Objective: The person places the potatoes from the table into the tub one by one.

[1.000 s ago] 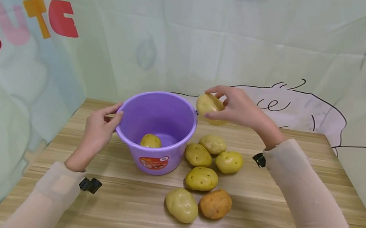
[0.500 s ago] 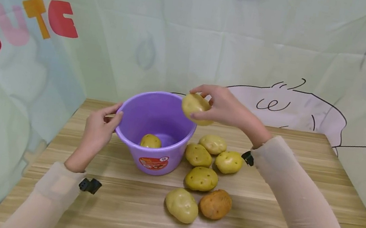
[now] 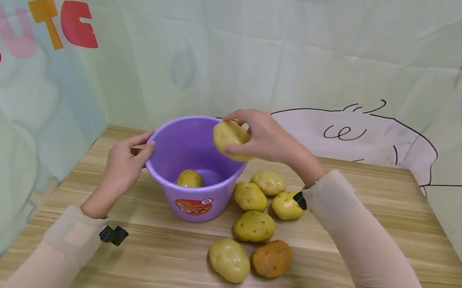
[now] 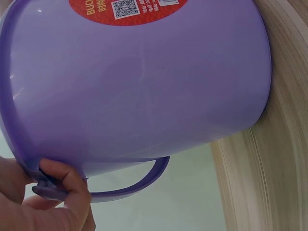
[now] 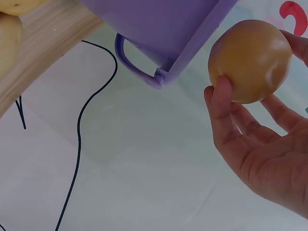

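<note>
A purple bucket with a red label stands on the wooden table, one potato lying inside it. My left hand grips the bucket's left rim, beside the handle's end in the left wrist view. Over the bucket's right rim, my right hand holds a pale yellow potato between thumb and fingers. The right wrist view shows that held potato outside and above the rim edge. Right of the bucket lie several yellow potatoes and one orange-brown potato.
The wooden table reaches back to a patterned curtain that hangs behind and on both sides. A pale potato lies nearest the front. Black wrist cameras sit on both sleeves.
My right hand has carried the potato leftward, from right of the bucket to over its right rim, and slightly down. The left hand and the bucket have stayed in place.
</note>
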The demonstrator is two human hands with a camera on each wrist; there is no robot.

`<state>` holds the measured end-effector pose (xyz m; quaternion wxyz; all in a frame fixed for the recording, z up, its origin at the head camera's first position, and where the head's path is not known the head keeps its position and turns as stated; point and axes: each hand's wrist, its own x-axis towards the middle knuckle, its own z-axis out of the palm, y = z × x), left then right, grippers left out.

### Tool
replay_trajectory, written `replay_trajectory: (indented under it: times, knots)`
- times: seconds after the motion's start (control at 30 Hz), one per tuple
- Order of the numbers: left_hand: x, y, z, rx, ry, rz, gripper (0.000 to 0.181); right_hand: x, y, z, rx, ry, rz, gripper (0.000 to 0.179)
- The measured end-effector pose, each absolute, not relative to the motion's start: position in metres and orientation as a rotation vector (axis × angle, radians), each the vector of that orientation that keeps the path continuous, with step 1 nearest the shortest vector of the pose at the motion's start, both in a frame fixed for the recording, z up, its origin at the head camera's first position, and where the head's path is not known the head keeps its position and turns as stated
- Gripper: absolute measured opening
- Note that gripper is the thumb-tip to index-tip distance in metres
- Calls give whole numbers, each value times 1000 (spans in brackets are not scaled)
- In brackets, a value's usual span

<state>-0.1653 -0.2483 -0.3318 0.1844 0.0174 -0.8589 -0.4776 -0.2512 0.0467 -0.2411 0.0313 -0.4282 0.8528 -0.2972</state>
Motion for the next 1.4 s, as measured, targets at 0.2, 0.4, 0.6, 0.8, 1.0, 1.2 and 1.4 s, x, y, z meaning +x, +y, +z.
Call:
replay_trajectory:
  times: [0.2, 0.4, 0.6, 0.8, 1.0, 1.2, 1.4]
  knots:
    - [-165, -249, -332, 53, -2416, -1373, 42, -249, 39, -246, -1336, 2629, -880, 61]
    - [-166, -249, -332, 48, -2410, -1386, 43, -248, 34, -247, -1344, 2662, -829, 60]
    - [-166, -248, -331, 53, -2412, -1373, 42, -246, 31, -247, -1366, 2680, -810, 59]
    - [-167, -248, -333, 45, -2422, -1352, 42, -245, 30, -247, -1385, 2691, -803, 60]
    - [-166, -249, -334, 31, -2419, -1351, 43, -246, 31, -246, -1425, 2696, -798, 59]
    - [-165, -248, -334, 37, -2420, -1356, 43, -245, 33, -244, -1410, 2698, -832, 54]
    - [-165, -246, -332, 54, -2409, -1378, 42, -247, 37, -244, -1362, 2686, -862, 51]
